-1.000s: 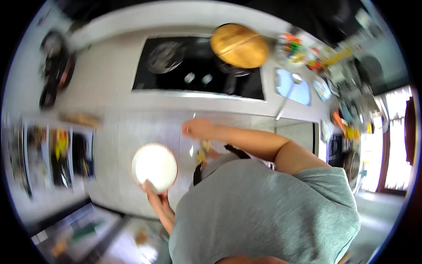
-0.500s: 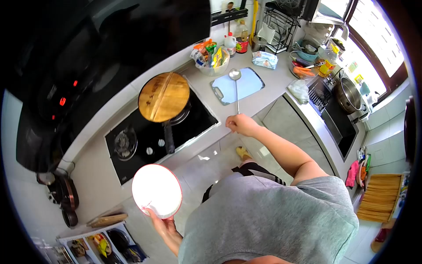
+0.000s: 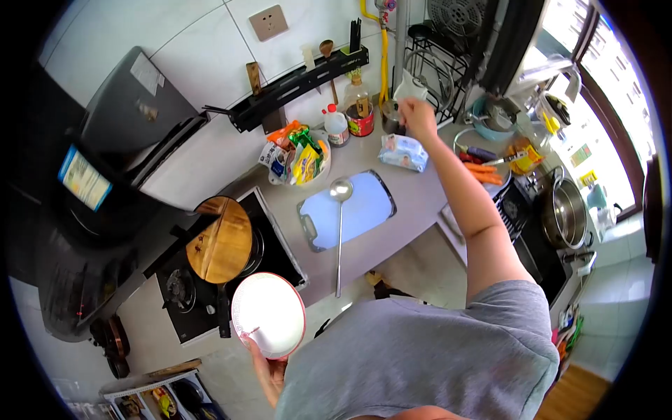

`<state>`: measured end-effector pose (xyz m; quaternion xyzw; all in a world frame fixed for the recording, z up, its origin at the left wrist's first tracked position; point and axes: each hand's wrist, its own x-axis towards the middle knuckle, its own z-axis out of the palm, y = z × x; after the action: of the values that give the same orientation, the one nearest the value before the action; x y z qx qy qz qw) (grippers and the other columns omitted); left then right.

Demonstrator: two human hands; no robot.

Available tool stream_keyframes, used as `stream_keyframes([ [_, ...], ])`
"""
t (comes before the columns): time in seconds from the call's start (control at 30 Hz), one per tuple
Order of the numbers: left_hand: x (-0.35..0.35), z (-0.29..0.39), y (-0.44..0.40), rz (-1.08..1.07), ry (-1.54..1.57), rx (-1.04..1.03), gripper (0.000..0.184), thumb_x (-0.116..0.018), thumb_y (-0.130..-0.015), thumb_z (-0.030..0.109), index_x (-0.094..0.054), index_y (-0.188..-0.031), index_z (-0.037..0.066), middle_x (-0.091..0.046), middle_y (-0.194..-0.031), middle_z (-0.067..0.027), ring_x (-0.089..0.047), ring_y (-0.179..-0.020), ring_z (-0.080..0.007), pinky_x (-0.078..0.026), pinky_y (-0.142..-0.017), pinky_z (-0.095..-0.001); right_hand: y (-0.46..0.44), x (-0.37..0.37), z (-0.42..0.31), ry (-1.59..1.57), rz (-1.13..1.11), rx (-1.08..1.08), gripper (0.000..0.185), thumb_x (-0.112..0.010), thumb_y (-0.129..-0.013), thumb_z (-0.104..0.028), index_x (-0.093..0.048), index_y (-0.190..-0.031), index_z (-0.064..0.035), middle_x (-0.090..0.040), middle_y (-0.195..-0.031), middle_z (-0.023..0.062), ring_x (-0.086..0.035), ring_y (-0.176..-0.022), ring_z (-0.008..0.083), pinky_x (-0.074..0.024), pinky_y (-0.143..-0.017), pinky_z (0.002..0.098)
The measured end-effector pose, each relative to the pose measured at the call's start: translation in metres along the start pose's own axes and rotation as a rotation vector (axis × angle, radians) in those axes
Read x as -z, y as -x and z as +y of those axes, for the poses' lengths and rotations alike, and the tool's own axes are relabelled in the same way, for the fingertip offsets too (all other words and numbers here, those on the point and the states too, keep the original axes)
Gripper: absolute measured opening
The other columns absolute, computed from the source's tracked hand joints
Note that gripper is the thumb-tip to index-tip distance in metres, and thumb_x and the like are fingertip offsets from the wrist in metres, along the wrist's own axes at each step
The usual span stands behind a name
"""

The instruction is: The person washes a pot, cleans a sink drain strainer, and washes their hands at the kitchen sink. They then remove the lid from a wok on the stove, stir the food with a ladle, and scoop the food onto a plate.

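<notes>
Right hand [image 3: 418,119] has moved near metal pot [image 3: 390,122]; left hand [image 3: 266,365] holds bowl [image 3: 271,311].

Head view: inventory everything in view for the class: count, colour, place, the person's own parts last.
Bowl: 1, white, red-rimmed, in left hand
Lid: 1, brown, on pan
Pan: 1, black-handled, on hob
Hob: 1, black, in counter
Counter: 1, grey, mid-picture
Board: 1, blue, on counter
Ladle: 1, silver, across board
Pack: 1, blue and white, beyond board
Packets: several, mixed colours, in tub
Tub: 1, clear, on counter
Rail: 1, black, on wall
Rack: 1, black, far corner
Carrots: count unclear, orange, near sink
Pot: 1, silver, by sink
Smaller clutter: not counted
Shirt: 1, grey, bottom centre
Left hand: 1, bare, holding bowl
Right hand: 1, bare, above pack in picture
</notes>
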<state>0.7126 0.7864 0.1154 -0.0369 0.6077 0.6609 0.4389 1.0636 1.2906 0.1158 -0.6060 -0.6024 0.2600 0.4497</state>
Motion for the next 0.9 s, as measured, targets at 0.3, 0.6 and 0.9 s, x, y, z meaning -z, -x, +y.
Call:
stream_keyframes([
  [0.3, -0.071, -0.016, 0.014, 0.135, 0.014, -0.049, 0.069, -0.056, -0.091, 0.05, -0.036, -0.14, 0.005, -0.05, -0.134, -0.0149, -0.055, -0.117, -0.028, -0.053, -0.092, -0.0449, -0.228, -0.018, -0.041, 0.29, 0.536, 0.158, 0.05, -0.039, -0.096, -0.045, -0.067, -0.087, -0.0051, -0.068, -0.087, 0.0201, -0.065, -0.086, 0.0389, -0.05, -0.075, 0.0491],
  [0.6, -0.075, -0.025, 0.033, 0.26, 0.046, -0.096, 0.07, -0.056, -0.091, 0.05, -0.036, -0.14, 0.005, -0.05, -0.134, -0.0149, -0.055, -0.118, -0.028, -0.052, -0.093, -0.0449, -0.273, -0.028, -0.046, 0.424, 0.429, 0.184, 0.05, -0.035, -0.099, -0.043, -0.066, -0.086, -0.006, -0.068, -0.086, 0.0192, -0.066, -0.083, 0.0393, -0.0527, -0.071, 0.0489],
  [0.9, -0.08, -0.03, 0.035, 0.286, 0.066, -0.104, 0.07, -0.056, -0.09, 0.051, -0.035, -0.14, 0.006, -0.049, -0.134, -0.0149, -0.054, -0.118, -0.0281, -0.051, -0.094, -0.045, -0.297, -0.045, -0.034, 0.372, 0.546, 0.243, 0.042, -0.04, -0.096, -0.034, -0.066, -0.081, -0.0046, -0.067, -0.08, 0.0204, -0.065, -0.08, 0.0411, -0.0522, -0.072, 0.0486],
])
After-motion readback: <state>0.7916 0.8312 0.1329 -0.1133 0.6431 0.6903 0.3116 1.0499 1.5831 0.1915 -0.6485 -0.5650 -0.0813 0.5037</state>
